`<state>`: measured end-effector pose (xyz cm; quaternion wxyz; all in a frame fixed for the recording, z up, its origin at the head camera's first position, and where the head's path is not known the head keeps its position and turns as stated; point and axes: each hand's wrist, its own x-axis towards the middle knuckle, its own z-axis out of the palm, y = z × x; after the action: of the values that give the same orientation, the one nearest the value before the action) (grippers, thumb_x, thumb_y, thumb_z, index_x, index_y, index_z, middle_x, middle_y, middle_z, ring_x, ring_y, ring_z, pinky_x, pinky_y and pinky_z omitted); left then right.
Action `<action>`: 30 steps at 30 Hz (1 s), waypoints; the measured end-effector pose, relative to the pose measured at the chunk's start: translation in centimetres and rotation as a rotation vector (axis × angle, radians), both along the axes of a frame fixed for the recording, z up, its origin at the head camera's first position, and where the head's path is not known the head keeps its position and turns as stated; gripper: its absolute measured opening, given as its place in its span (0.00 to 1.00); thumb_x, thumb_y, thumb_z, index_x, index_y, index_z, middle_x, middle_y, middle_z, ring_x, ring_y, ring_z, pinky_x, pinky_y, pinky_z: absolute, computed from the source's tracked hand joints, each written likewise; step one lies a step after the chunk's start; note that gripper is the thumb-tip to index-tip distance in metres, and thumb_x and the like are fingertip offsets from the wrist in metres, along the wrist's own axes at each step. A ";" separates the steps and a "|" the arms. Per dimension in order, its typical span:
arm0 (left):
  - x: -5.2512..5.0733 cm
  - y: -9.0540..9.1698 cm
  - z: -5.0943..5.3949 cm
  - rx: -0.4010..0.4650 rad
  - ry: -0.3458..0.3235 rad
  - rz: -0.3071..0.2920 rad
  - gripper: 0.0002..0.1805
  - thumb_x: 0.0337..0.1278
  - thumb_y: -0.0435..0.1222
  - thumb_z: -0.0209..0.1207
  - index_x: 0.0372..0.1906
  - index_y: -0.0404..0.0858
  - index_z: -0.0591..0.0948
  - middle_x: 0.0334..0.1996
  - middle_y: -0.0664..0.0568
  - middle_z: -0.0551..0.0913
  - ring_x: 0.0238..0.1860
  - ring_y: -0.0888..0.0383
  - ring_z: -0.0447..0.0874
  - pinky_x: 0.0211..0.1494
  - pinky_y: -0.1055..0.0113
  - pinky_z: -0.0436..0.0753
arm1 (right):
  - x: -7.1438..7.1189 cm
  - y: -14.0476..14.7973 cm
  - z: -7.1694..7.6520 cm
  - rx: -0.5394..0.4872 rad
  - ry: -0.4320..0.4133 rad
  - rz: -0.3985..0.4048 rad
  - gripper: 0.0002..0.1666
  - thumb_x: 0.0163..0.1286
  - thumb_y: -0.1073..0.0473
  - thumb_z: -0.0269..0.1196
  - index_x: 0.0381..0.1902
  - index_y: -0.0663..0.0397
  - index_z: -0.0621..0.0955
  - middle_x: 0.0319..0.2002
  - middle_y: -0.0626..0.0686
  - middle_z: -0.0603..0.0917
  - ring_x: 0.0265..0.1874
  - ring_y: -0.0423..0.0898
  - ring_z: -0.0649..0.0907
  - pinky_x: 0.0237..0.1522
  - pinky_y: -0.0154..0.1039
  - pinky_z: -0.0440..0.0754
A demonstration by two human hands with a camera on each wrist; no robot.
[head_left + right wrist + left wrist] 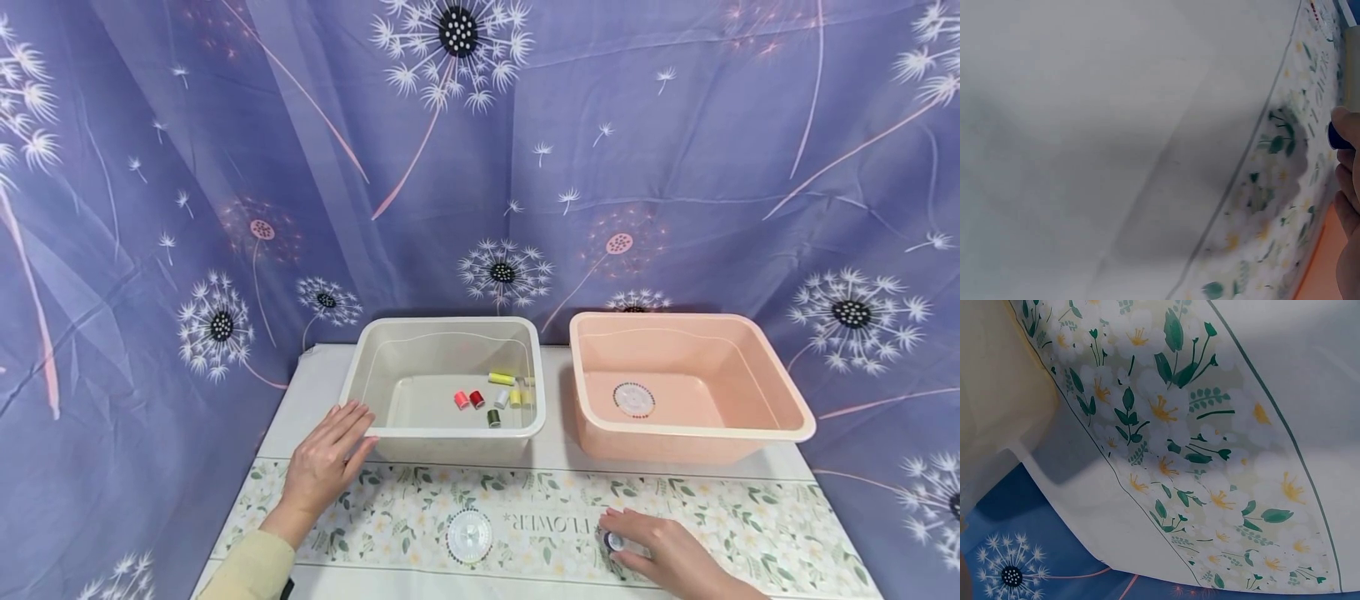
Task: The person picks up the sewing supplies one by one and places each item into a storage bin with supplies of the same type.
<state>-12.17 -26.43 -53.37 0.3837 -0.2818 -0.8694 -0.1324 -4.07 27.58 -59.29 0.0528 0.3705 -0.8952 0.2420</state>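
My right hand (670, 552) pinches a dark blue spool of thread (613, 542) between thumb and fingers, over the flower-printed strip of the tablecloth. The right wrist view shows the same spool (1339, 137) at its right edge. My left hand (322, 457) lies with fairly straight fingers at the near left corner of the grey-white basin (450, 433). In that basin are several thread spools: red (477, 400), coral (461, 401), dark green (493, 418), white and yellow. A round pin wheel (469, 537) lies on the cloth between my hands.
On the right stands a pink basin (693, 432) with another pin wheel (633, 400) inside. A narrow gap separates the two basins. The purple dandelion curtain (420, 250) hangs close behind them and along both sides of the white table.
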 end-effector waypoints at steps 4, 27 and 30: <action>0.1 0.0 -0.1 0.002 0.002 -0.002 0.29 0.83 0.54 0.52 0.55 0.33 0.89 0.54 0.38 0.90 0.55 0.37 0.90 0.86 0.64 0.62 | -0.7 -0.6 0.5 -0.011 0.056 0.018 0.26 0.65 0.55 0.78 0.60 0.53 0.88 0.55 0.54 0.91 0.52 0.52 0.91 0.48 0.46 0.95; -0.1 0.0 -0.1 0.005 0.023 -0.007 0.29 0.83 0.54 0.52 0.55 0.33 0.89 0.54 0.38 0.90 0.55 0.38 0.90 0.84 0.60 0.69 | -3.8 -3.3 3.5 -0.016 0.201 0.051 0.25 0.65 0.53 0.78 0.58 0.55 0.89 0.55 0.53 0.92 0.52 0.54 0.92 0.50 0.53 0.94; -0.2 0.0 -0.1 0.006 0.025 -0.008 0.29 0.83 0.54 0.53 0.55 0.33 0.89 0.54 0.39 0.90 0.55 0.38 0.90 0.81 0.56 0.74 | -4.2 -3.6 4.0 -0.027 0.207 0.057 0.26 0.64 0.53 0.78 0.58 0.55 0.89 0.55 0.54 0.92 0.52 0.54 0.92 0.50 0.51 0.94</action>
<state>-12.33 -26.39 -53.51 0.3949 -0.2856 -0.8630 -0.1332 -8.27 24.02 -55.25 0.1428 0.4182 -0.8707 0.2158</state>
